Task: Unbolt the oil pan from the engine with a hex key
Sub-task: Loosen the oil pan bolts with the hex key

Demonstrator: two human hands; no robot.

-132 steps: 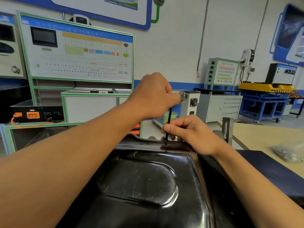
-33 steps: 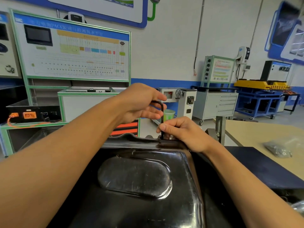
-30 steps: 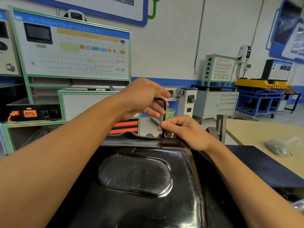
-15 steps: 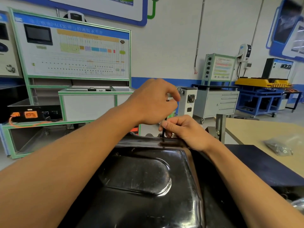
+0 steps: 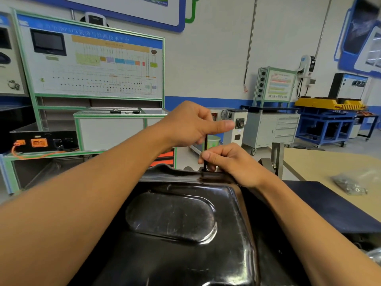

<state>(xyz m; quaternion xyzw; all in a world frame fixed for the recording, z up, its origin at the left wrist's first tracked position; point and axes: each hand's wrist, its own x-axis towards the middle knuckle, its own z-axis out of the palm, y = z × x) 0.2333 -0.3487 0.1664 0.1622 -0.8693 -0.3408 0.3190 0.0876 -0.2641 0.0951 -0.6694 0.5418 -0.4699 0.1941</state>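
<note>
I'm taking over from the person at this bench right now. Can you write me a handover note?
Left hand: grips the top of the hex key.
Right hand: pinches the key's shaft low down.
Oil pan: lies in front of the person, with the key upright at its far rim.
Done: key placed at the far rim; the bolt itself is hidden.
Left: turn that bolt out, then any others. How many remain cannot be seen.

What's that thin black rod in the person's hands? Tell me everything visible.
It is a hex key, a slim black metal-looking rod standing nearly upright. Its top is hidden inside the left hand, the right hand pinches its lower shaft, and its tip meets the far rim of the black oil pan.
</note>
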